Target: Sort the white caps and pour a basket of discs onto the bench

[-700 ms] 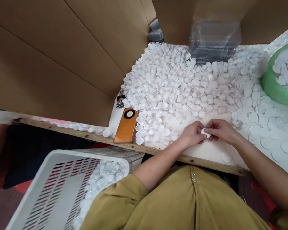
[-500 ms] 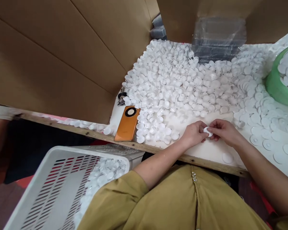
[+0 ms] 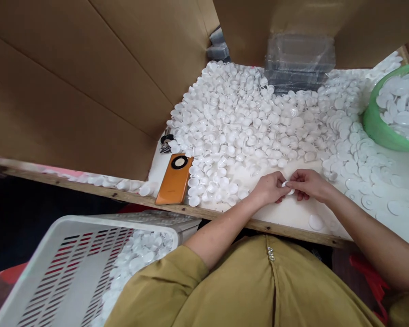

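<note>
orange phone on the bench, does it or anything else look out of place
Yes: the orange phone lies at the bench's front edge, against the pile of white caps, with keys just behind it. Both hands pinch one white piece; nothing looks spilled.

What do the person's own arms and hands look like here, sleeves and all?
Both forearms are bare. The left hand and right hand show no gloves; rings or a watch cannot be made out. Olive-mustard sleeves end near the elbows, on a top with small buttons.

bare tabletop (image 3: 293, 213) lies open; cap pile (image 3: 245, 118) and cardboard wall (image 3: 88, 91) block beyond.
</note>
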`<state>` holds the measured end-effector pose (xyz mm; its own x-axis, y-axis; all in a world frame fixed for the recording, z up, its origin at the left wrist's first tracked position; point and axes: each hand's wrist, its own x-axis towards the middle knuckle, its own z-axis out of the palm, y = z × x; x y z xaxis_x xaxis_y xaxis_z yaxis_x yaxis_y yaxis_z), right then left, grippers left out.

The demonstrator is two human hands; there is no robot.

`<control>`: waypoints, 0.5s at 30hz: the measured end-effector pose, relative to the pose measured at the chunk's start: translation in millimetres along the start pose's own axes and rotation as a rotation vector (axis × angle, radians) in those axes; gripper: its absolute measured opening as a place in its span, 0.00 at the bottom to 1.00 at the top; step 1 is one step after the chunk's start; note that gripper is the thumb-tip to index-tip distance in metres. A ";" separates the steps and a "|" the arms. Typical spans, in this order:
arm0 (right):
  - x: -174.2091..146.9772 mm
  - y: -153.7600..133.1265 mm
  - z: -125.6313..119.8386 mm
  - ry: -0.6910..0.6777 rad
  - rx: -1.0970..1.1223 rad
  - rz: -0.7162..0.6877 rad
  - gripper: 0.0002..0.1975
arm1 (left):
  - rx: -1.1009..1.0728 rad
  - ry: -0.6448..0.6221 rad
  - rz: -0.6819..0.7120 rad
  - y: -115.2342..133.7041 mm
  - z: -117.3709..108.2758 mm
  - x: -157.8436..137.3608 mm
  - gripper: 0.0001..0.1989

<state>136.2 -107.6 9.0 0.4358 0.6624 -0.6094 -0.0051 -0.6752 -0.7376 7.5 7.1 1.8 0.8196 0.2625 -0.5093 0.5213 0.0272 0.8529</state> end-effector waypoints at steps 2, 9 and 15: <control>1.4 -3.5 -1.7 -0.018 -0.042 0.027 0.13 | 0.081 -0.018 0.015 1.7 -2.7 2.2 0.09; -2.9 -1.2 5.4 0.013 -0.051 -0.048 0.10 | 0.118 0.016 -0.001 12.5 7.7 0.4 0.05; -35.1 35.1 -15.8 0.565 -0.298 -0.343 0.12 | 0.135 0.093 0.088 13.4 -63.4 -86.1 0.15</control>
<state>134.9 -159.6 9.2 0.7678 0.6383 -0.0554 0.4257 -0.5730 -0.7003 -71.2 46.0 64.4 0.8410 0.3465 -0.4155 0.4812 -0.1279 0.8673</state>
